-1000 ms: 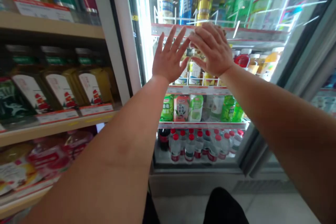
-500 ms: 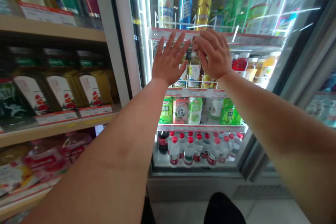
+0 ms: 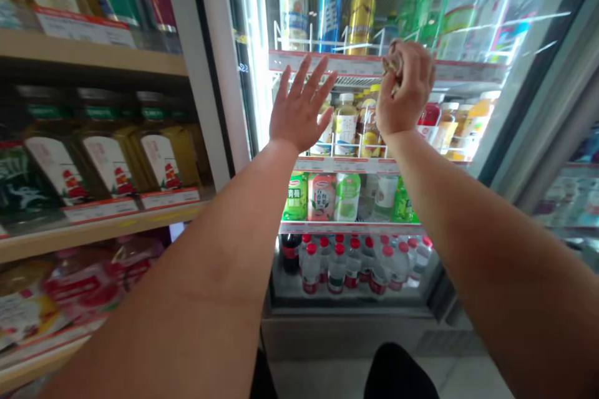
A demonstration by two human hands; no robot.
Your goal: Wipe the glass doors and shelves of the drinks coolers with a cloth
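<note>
My left hand (image 3: 296,111) lies flat with its fingers spread, apparently against the glass door (image 3: 349,310) of a drinks fridge. My right hand (image 3: 408,90) is closed around a crumpled brownish cloth (image 3: 393,63), held at or very near the glass. Most of the cloth is hidden by the fingers. Behind the glass, a white can (image 3: 294,11), a blue can (image 3: 330,17) and a gold can (image 3: 362,20) stand above my hands. A bottle with a pale label (image 3: 345,124) shows between them.
Shelves of amber bottles (image 3: 163,149) stand close on the left. Lower inside the fridge are green and pink drinks (image 3: 322,196) and several red-capped water bottles (image 3: 337,269). The metal door frame (image 3: 524,118) runs up the right side. Dark-clothed knees (image 3: 397,371) show below.
My right hand has moved right, away from my left hand, and has turned so the cloth in it shows. My left hand has stayed almost where it was.
</note>
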